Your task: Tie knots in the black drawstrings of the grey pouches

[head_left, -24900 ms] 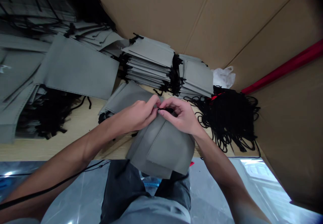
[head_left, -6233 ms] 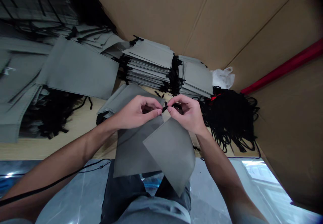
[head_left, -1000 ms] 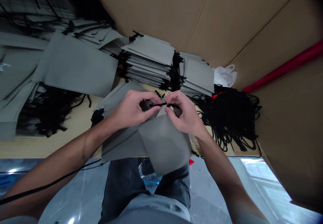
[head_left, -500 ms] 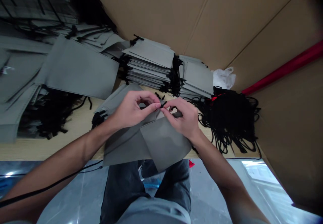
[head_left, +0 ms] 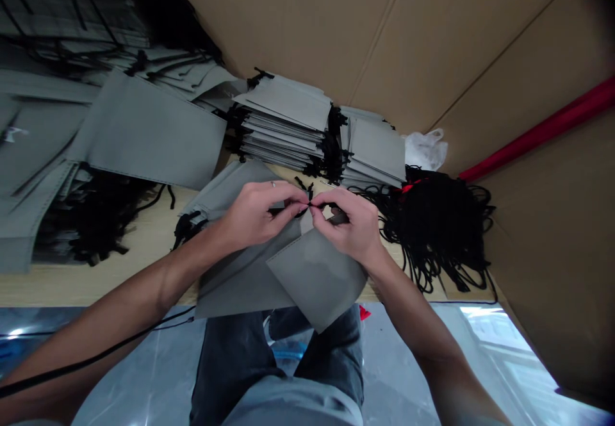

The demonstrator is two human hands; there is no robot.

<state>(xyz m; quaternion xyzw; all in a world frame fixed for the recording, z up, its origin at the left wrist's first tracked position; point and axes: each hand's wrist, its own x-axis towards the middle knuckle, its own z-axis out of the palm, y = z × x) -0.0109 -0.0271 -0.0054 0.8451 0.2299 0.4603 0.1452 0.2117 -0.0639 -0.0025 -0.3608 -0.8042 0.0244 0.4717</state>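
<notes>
My left hand and my right hand meet over the table, thumbs and forefingers pinched on a short black cord. Two loose cord ends poke up just beyond the fingertips. Beneath my right hand hangs a small grey pouch, tilted, its lower corner past the table's front edge. Under my left hand lie larger flat grey pouches, with black knotted cord at their left side. Fingers hide most of the cord and the pouch's top edge.
Stacked grey pouches with black cords stand behind my hands, beside another stack. A heap of black cords lies right, near a clear plastic bag. More grey pouches fill the left. Cardboard walls enclose the back and right.
Both hands have drawn closer, fingertips now nearly touching at the cord. My left hand turned slightly and the cord ends stand out more. The small pouch swung a little to the right and lower.
</notes>
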